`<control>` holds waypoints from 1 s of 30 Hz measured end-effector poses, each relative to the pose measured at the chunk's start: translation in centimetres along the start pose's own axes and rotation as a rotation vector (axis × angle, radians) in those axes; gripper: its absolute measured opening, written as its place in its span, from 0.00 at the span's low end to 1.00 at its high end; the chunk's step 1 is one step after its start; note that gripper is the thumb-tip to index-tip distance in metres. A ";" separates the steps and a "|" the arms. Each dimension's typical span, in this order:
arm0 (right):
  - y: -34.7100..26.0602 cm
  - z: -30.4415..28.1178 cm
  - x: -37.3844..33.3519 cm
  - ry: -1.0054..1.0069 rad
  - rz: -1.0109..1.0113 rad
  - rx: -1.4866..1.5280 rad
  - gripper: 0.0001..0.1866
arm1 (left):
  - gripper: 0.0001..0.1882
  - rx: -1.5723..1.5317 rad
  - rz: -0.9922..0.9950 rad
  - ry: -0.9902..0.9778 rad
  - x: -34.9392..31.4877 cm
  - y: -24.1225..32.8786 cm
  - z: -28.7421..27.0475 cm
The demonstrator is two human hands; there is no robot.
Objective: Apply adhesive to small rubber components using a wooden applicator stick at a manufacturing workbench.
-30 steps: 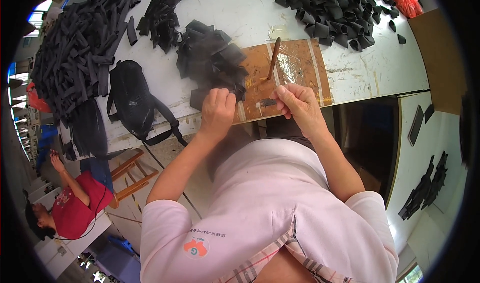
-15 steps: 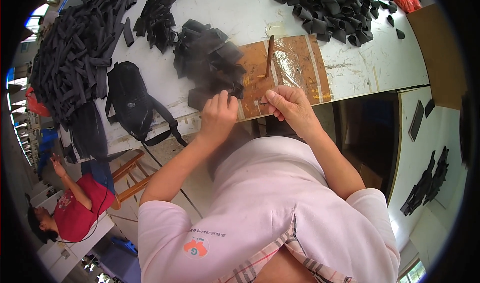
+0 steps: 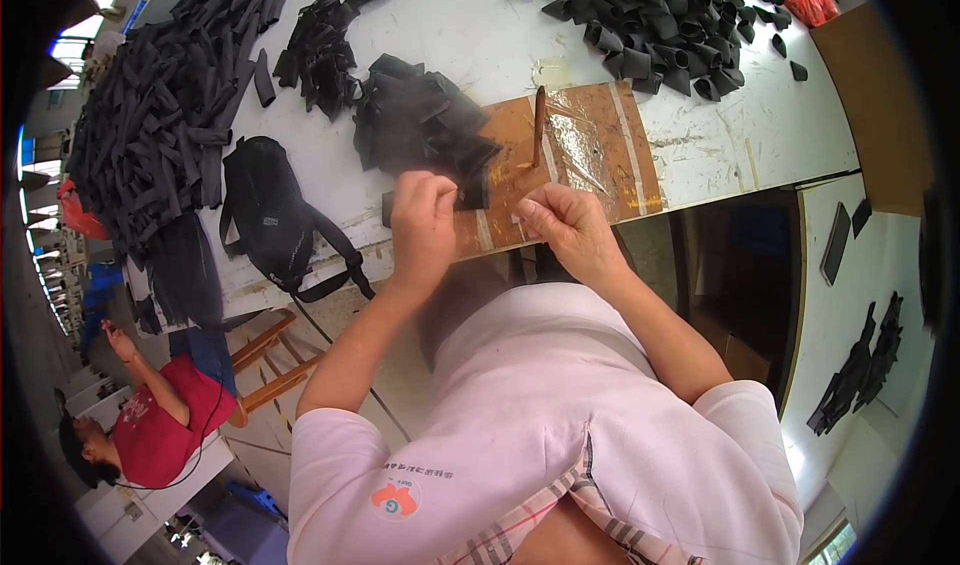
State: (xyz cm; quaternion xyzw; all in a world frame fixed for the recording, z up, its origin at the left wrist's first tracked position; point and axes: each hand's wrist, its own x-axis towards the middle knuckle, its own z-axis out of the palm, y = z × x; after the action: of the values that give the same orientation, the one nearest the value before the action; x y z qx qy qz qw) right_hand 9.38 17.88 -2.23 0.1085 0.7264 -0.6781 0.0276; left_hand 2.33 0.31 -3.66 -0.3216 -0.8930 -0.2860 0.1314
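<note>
My left hand [image 3: 424, 223] is closed at the table's front edge, fingers curled inward beside a pile of flat black fabric pieces [image 3: 415, 115]. What it holds, if anything, is hidden. A dark piece from that pile lies just past its fingertips. My right hand [image 3: 568, 227] pinches thumb against forefinger over the front of a brown board [image 3: 600, 130]; anything between those fingertips is too small to name. An upright brown rod [image 3: 539, 125] stands on the board, just beyond the right hand.
A black mesh bag with a strap [image 3: 268, 200] lies left of my hands. Black tube-like pieces [image 3: 160, 115] are heaped at far left, rolled black pieces [image 3: 660, 20] at back right. A cardboard sheet [image 3: 880, 115] borders the right. A person in red [image 3: 170, 415] sits at left.
My left hand has drawn slightly left, away from the right hand, and its fingers have curled more. The right hand stays nearly in place, still pinched. The view has shifted a little.
</note>
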 end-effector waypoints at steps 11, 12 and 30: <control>-0.7 3.0 1.6 0.214 -0.338 -0.216 0.09 | 0.03 -0.984 -0.684 -0.051 0.5 3.2 0.8; -0.4 2.9 1.8 0.234 -0.393 -0.198 0.09 | 0.03 -0.986 -0.683 -0.052 0.6 3.3 0.7; -1.2 1.7 -1.8 0.221 -0.476 -0.537 0.06 | 0.03 -0.692 -0.641 0.210 -2.3 8.0 1.4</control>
State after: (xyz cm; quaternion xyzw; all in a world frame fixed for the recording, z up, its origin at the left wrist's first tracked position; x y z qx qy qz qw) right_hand 10.73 15.95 -0.80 -0.0021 0.8818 -0.4352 -0.1819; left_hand 9.17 5.07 -2.36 -0.0243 -0.7814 -0.6234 0.0115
